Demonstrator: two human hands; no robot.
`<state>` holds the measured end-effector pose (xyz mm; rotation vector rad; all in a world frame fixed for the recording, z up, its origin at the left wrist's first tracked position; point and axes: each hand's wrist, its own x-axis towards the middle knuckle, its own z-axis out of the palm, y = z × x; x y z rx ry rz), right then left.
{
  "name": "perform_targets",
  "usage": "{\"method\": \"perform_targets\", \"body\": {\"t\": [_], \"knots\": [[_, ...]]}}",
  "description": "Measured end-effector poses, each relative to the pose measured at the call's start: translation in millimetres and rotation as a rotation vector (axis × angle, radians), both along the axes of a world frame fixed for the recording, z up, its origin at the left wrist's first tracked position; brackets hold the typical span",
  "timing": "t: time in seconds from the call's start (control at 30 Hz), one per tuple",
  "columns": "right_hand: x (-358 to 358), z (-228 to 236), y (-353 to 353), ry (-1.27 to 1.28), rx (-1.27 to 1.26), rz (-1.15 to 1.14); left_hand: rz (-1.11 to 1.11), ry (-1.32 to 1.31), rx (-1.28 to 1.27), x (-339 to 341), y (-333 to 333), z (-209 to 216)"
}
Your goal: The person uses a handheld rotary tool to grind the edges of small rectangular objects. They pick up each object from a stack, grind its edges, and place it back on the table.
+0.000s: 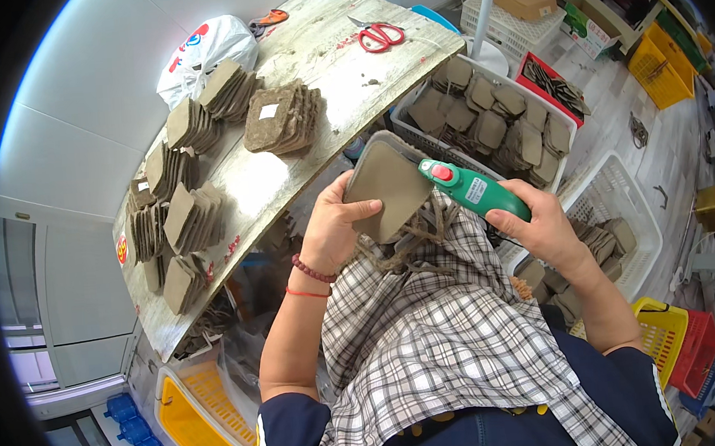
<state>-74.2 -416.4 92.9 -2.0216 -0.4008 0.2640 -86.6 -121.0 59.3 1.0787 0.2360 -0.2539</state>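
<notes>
My left hand (337,224) grips a flat grey-brown pad (388,192) with rounded corners, thumb across its face. In my right hand (540,223) is a green handheld electric cutter (473,190) with a red button. Its head meets the pad's right edge; the blade itself is hidden. Thin cut strips (417,239) of the same brown material lie on the checked apron (448,333) over my lap, just below the pad.
Stacks of similar pads (195,214) and red-handled scissors (378,37) lie on the worn table (322,68). White baskets (571,138) of pads stand to my right, with a red tray (551,89) beyond. A yellow basket (197,416) sits low at left.
</notes>
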Motion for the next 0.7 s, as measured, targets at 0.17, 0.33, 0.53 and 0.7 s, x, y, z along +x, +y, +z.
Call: {"method": "perform_targets", "body": {"t": [0.17,0.33,0.53,0.7], "knots": [[1.5,-9.7,10.3,0.128,0.043,0.005,-0.040,0.108,0.022,-10.3,-4.2,-12.2],[8.9,-6.1,11.1,0.387,0.143,0.084,-0.096,0.119,0.115,-15.1,9.3,0.4],[13.1,-0.3,7.6,0.491,0.182,0.174,0.146,0.003,0.306,-14.8,34.1,-4.7],[12.4,-0.3,11.8,0.514,0.163,0.215,0.250,-0.004,0.214,-17.8,38.8,1.7]]}}
